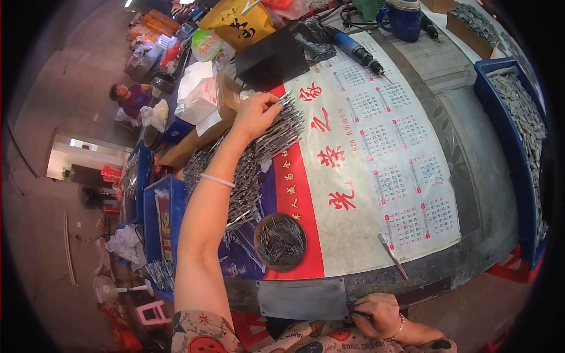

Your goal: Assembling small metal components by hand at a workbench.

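My left arm reaches across the bench. My left hand point(257, 116) is at the far end of a large pile of thin metal rods point(241, 176), its thumb and fingers closed together. Whatever they pinch, if anything, is too small to make out. At the near edge of the bench, my right hand point(377, 313) rests with curled fingers beside a flat metal plate point(303, 298); its grip is hidden. A round bowl point(259, 259) of short metal pins stands between the pile and the near edge. Right of it lies a thin pointed tool point(393, 257).
A printed calendar sheet point(353, 235) covers the bench. Behind it are a black box point(271, 62), a blue handheld rotary tool point(353, 50) and a blue mug point(403, 20). A blue bin point(521, 170) of small metal parts stands right. A person point(132, 97) is far left.
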`<state>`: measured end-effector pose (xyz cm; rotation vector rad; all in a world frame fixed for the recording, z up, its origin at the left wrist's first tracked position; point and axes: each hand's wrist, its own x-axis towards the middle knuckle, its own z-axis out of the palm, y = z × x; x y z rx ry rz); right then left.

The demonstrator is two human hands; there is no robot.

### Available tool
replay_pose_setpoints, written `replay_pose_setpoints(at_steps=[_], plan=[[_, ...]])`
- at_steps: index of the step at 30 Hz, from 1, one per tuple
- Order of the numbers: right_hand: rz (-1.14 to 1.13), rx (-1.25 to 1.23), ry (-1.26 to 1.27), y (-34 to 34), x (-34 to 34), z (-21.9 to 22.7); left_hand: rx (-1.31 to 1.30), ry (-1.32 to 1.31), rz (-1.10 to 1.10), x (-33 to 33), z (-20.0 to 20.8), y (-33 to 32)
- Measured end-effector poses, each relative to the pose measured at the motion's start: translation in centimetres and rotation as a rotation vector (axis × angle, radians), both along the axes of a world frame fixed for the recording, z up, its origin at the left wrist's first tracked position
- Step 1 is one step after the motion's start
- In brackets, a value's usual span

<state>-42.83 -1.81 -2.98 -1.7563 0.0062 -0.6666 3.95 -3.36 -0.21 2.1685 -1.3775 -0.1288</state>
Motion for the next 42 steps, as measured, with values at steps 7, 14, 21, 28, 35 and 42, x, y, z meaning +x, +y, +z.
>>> replay_pose_setpoints(at_steps=[7,14,21,28,35,42], plan=[[-0.032,-0.074,0.034,0.7,-0.2,-0.2,0.096,-0.037,-0.001,-1.2,-0.4,1.2],[-0.108,-0.174,0.092,1.6,-0.5,-0.2,-0.140,-0.033,0.041,-4.5,3.9,8.9],[-0.123,-0.208,0.179,2.4,0.3,0.5,0.032,0.130,0.236,-15.2,6.9,25.2],[0.243,-0.410,0.322,1.2,3.5,5.5,0.294,-0.306,0.317,-21.2,2.8,34.5],[0.299,-0.954,0.189,3.3,15.7,5.9,0.413,-0.643,0.303,-22.0,0.3,35.8],[0.182,-1.242,0.204,5.6,19.3,3.1,0.514,-0.627,0.334,-21.5,0.4,35.9]])
